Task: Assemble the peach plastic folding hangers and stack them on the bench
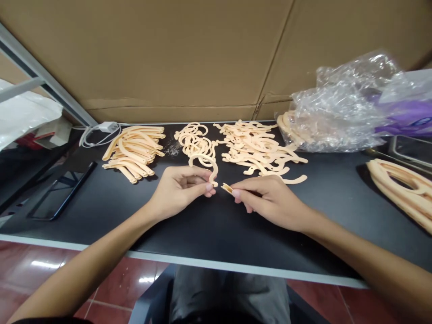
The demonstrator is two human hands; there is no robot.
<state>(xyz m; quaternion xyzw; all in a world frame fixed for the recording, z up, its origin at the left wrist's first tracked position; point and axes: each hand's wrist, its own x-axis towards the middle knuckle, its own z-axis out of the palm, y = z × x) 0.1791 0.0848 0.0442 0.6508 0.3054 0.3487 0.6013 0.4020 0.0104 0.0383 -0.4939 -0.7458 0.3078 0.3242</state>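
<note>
The curved hook stands just above the black table, near its middle, pinched at its lower end between thumb and fingertips of the left hand. Just right of the hook, not quite touching it, is the grooved end of a short piece, clamped between thumb and forefinger of the right hand; how far this piece runs back under the palm is hidden. As I judge it, the step in hand is bringing these two ends together. They are near but not lined up, so a fit would call for a small turn of the hook's foot toward the groove and a steady grip on both sides.

Just behind the hook lies a pile of ring hooks. Behind and left of the hook is a neat stack of long curved strips; behind and right of it, a loose heap of strips. Farther right of the hook sits a crumpled plastic bag, and far right, finished hanger shapes. Well behind the hook stands a cardboard wall
</note>
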